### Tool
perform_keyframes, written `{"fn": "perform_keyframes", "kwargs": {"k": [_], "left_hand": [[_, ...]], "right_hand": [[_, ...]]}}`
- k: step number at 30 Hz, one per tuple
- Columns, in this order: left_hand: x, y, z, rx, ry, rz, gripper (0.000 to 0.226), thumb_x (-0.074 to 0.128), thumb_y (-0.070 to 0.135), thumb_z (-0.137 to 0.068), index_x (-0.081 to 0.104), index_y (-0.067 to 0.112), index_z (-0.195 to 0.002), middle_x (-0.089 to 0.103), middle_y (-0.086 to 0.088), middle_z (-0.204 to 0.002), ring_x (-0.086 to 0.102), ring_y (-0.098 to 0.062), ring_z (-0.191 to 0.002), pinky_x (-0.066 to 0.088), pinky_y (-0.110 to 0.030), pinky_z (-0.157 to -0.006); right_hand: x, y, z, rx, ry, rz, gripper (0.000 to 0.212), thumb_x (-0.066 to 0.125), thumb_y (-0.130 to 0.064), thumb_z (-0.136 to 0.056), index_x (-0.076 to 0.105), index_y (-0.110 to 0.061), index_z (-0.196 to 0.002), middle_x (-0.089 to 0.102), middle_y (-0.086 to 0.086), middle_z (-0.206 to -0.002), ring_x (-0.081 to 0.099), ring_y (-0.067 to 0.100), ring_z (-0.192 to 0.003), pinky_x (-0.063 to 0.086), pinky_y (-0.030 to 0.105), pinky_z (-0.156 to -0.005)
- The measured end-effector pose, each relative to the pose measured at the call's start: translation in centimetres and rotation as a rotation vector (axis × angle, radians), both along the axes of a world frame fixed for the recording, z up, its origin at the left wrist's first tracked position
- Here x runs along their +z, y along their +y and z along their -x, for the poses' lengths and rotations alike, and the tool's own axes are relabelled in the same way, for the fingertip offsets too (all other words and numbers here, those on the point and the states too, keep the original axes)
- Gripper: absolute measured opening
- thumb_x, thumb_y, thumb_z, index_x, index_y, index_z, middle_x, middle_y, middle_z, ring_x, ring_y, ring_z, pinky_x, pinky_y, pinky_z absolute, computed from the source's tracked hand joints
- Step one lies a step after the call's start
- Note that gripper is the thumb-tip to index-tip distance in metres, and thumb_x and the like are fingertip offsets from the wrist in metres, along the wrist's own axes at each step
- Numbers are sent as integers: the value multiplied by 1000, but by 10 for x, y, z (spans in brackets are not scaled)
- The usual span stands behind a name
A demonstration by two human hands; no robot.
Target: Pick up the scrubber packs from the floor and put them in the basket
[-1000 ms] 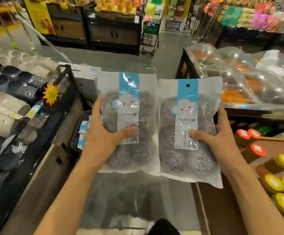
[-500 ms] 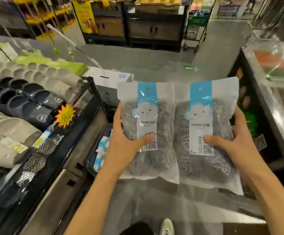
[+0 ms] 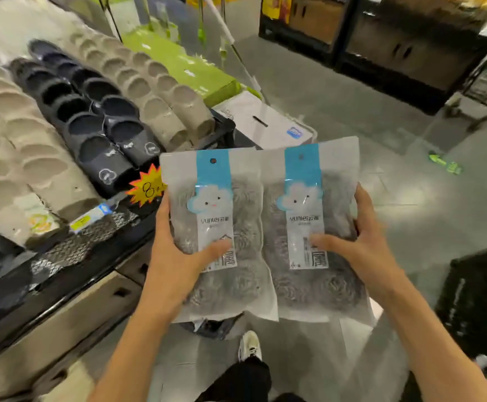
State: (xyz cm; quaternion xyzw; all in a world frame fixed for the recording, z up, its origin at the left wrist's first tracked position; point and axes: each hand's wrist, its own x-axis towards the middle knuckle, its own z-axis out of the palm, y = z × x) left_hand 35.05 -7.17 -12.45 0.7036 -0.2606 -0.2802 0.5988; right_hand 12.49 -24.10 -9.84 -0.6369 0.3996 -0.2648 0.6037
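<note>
While both arms are stretched out over the shop floor (image 3: 338, 91), the left hand (image 3: 175, 256) grips one scrubber pack (image 3: 222, 227), thumb across the front and fingers curled behind. The right hand (image 3: 364, 253) holds the other scrubber pack (image 3: 309, 224) the same way. The packs sit side by side, edges touching, just beside a display of slippers (image 3: 97, 123).

Rows of beige slippers (image 3: 137, 85) and dark slippers (image 3: 97, 132) lie on a display shelf (image 3: 71, 265) at the left, an orange starburst price tag (image 3: 146, 188) at its front edge. Green boxes (image 3: 178, 65) sit behind them, and a white sneaker (image 3: 249, 345) stands on the grey floor (image 3: 338, 91).
</note>
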Motion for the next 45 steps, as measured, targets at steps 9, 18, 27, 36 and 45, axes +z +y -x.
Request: {"fn": "perform_keyframes", "kwargs": {"k": [9,18,27,36,45], "left_hand": [[-79,-18,-37,370,90,-103,123,96,30,-60,23,57,-155,37,34,-155,43,8,-138,47,-34,-110],[-219,-55,-36,637,198,-205,124,93,29,-57,24,52,-157,45,43,-143,48,15,-129,48,-38,-110],[-388,-87,-35,671,236,-207,129,102,34,-56,24,46,-159,43,26,-155,46,0,-141,44,-46,-115],[-438,-82,-28,714,266,-242,131,98,42,-52,21,46,-159,45,25,-154,47,0,-140,43,-47,-116],[-442,-79,-37,761,300,-195,129,98,44,-49,26,51,-156,54,19,-149,55,-11,-136,46,-52,-111]], "right_hand": [[-81,-99,-119,351,97,-35,101,84,0,-72,35,-39,-152,72,-8,-129,73,16,-113,63,33,-84],[-245,-162,-176,609,179,-43,104,90,1,-70,36,-39,-150,65,-12,-136,66,10,-122,58,27,-94],[-401,-194,-203,723,225,-50,103,80,14,-76,32,-28,-156,61,-12,-141,64,8,-126,57,24,-94],[-462,-201,-214,748,303,-60,99,80,12,-79,31,-24,-157,68,-7,-129,69,7,-115,59,27,-91],[-529,-209,-241,833,646,373,76,74,-29,-94,31,-18,-156,65,1,-127,62,19,-111,44,26,-93]]}}
